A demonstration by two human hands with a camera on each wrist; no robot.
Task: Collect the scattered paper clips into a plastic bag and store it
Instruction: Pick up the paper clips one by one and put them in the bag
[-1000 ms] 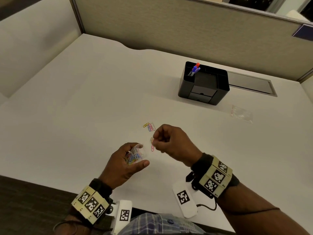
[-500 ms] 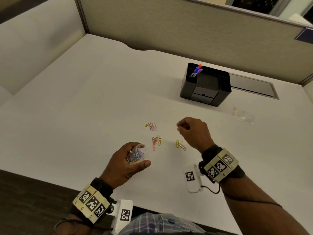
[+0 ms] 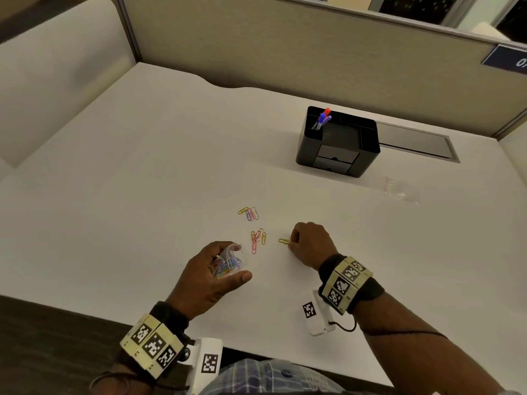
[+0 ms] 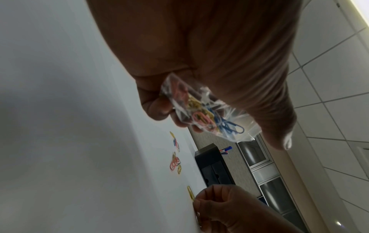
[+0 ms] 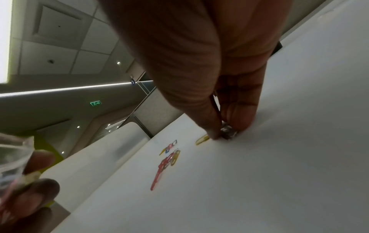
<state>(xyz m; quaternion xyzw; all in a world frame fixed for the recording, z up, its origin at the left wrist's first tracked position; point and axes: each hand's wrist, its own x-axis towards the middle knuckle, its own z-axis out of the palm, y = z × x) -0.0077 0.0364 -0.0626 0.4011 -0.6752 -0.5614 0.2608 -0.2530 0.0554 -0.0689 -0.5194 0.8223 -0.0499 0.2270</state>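
Clip pickup, desk.
Left hand [image 3: 212, 276] grips plastic bag [image 3: 229, 260]; right hand [image 3: 309, 243] pinches a yellow paper clip [image 3: 283, 241] on the desk [image 3: 142, 181].

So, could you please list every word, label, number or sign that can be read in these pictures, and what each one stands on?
"0": white figure, cut off by the frame edge, on the dark blue sign on the partition.
Green exit sign by the ceiling: only pictogram shapes, no words readable.
Print on a pen in the black organizer: too small to read.
Black-and-white square markers on the wrist bands: patterns, no words.
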